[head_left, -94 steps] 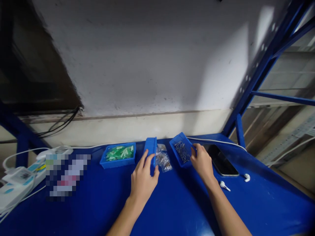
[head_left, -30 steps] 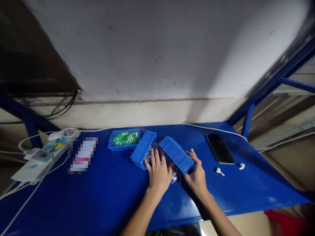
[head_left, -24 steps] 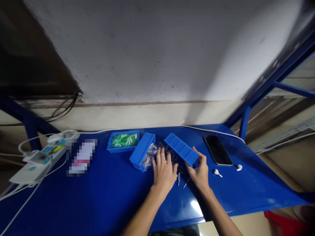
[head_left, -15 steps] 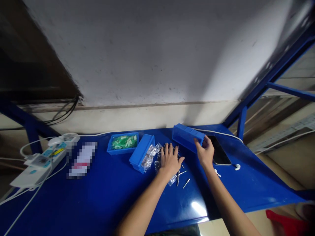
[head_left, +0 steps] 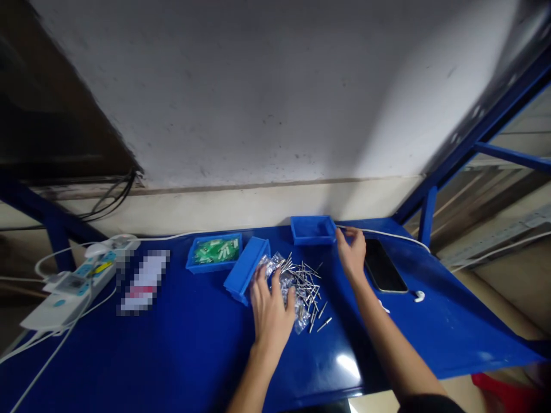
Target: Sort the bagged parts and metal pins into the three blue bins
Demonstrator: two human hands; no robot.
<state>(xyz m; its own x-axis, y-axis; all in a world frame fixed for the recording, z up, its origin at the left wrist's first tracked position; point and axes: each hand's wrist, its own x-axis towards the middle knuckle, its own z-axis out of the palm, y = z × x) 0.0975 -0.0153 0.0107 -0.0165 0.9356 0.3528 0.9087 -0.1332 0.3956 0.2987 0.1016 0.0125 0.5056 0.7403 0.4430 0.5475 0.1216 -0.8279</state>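
My left hand (head_left: 271,312) is open, fingers spread, over clear plastic bags (head_left: 286,287) of small parts. Its fingertips are by the side of a tipped blue bin (head_left: 246,268); whether they press on a bag is hidden. Right of this hand, slim metal rivets (head_left: 306,281) lie in a loose pile, partly over the bags, with a few strays nearer the table's front. A second blue bin (head_left: 313,230) stands upright near the wall, with no rivets seen inside. At its right end is my right hand (head_left: 353,252), thumb and fingers apart, close to the rim or just touching.
A blue bin (head_left: 190,265) of green and white parts stands to the left. Further left are a blurred-out card (head_left: 144,281) and a white power strip (head_left: 64,292) with cables. A phone (head_left: 384,267) and a white earbud (head_left: 419,296) lie right, partly beside my forearm.
My right hand has tipped the rivets out of its bin and set that bin upright at the back. My left hand has moved left off the pile toward the bags and tipped bin.
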